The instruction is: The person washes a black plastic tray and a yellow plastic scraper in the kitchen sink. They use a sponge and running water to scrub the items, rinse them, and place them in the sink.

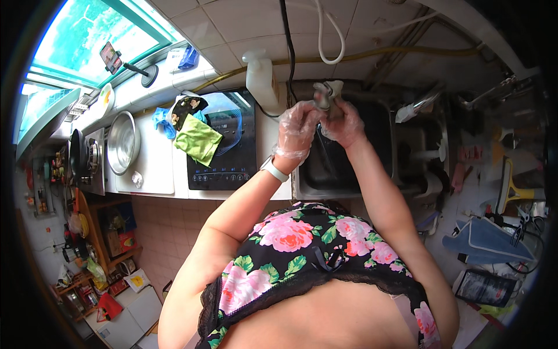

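Observation:
Both my hands meet over the back left corner of the black sink (349, 175), each in a thin clear plastic glove. Between and above the fingers is a greyish, shiny metal piece that looks like a tap (321, 98). A crumpled whitish thing (334, 88), perhaps a cloth, lies against it. My left hand (295, 127), with a pale watch at its wrist, has its fingers curled in at the tap's left side. My right hand (344, 123) is closed from the right, just below the whitish thing. What exactly the fingers grip is blurred and partly hidden.
A white plastic jug (262, 81) stands behind my left hand. Left of the sink is a black induction hob (229, 157) with a green cloth (198, 139) on it. Farther left sits a steel basin (123, 143). A phone (110, 57) on a stand is by the window.

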{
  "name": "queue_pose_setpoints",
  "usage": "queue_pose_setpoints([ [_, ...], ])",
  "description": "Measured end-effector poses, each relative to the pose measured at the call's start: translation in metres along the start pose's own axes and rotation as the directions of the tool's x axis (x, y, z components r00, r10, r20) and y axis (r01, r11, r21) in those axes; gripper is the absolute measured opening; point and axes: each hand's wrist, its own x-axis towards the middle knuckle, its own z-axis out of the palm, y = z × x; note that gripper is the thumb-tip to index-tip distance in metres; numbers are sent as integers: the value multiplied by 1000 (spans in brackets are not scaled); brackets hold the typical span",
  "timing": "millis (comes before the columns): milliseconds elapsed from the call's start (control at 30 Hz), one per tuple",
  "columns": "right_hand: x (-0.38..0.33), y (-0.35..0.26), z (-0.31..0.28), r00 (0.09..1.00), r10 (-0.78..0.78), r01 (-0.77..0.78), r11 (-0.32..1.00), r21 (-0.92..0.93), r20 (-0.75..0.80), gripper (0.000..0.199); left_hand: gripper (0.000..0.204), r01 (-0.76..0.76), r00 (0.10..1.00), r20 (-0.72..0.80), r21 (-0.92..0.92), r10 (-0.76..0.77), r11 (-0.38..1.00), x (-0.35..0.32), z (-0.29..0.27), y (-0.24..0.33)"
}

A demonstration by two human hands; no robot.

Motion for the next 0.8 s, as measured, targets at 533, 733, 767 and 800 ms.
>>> queue_pose_setpoints([
  [533, 44, -20, 16, 951, -115, 63, 981, 185, 286, 42, 7, -374, 920, 209, 213, 332, 903, 54, 5, 59],
  [733, 39, -22, 23, 973, -57, 24, 989, 146, 223, 39, 5, -273, 957, 139, 135, 254, 953, 49, 4, 46],
  [767, 35, -23, 23, 986, -60, 46, 995, 89, 158, 38, 5, -200, 978, 87, 168, 187, 965, 45, 1, 37],
  [800, 34, -23, 19, 996, -60, 59, 998, 11, 70, 34, 6, -129, 992, 31, 195, 125, 972, 42, -3, 22],
])
